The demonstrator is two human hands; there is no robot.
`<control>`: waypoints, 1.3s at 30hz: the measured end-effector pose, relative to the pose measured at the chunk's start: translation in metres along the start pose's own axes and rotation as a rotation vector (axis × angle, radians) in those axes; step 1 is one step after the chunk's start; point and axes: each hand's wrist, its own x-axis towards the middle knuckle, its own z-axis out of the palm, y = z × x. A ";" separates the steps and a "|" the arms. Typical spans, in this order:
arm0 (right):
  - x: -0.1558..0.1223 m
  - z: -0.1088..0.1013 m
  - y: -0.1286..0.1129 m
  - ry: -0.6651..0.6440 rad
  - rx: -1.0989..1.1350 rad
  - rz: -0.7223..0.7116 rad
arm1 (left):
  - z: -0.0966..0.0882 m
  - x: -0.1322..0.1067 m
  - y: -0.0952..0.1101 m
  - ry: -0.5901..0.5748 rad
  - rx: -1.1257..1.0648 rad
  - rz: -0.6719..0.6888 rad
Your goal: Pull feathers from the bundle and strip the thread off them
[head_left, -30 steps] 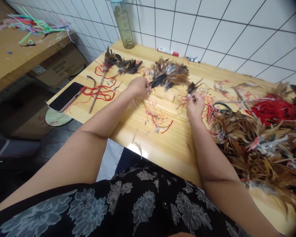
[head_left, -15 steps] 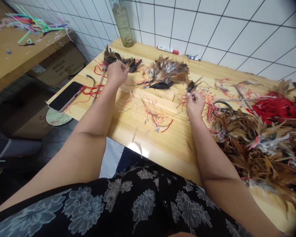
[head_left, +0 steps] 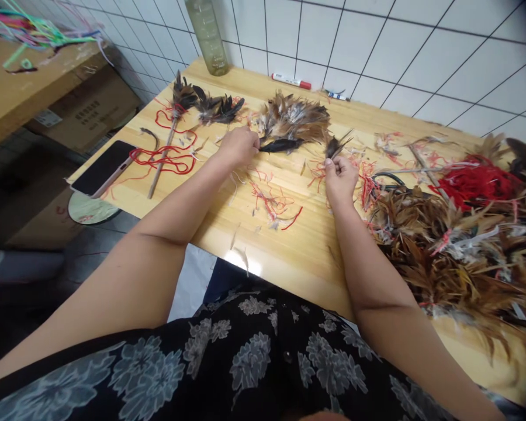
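My left hand (head_left: 238,146) rests closed on the wooden table (head_left: 298,257), its fingers at the quill end of a dark feather (head_left: 283,144) that lies in front of a brown feather pile (head_left: 291,117). My right hand (head_left: 341,178) is closed in a pinch on a small bunch of dark feathers (head_left: 335,145) that sticks up from its fingers. Red thread scraps (head_left: 274,204) lie between the two hands.
A stick with feathers tied at its top (head_left: 175,123) and red cord (head_left: 164,158) lie at the left, beside a phone (head_left: 100,168). A big heap of brown feathers (head_left: 460,251), red yarn (head_left: 476,182) and scissors (head_left: 388,181) fill the right. A bottle (head_left: 208,38) and marker (head_left: 291,81) stand by the tiled wall.
My left hand went left to the feathered stick, then came back right to the dark feather by the brown pile. My right hand kept its pinch on the small bunch.
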 end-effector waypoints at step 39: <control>-0.026 0.019 -0.009 -0.209 0.079 -0.077 | 0.035 -0.046 0.059 -0.213 -1.064 0.029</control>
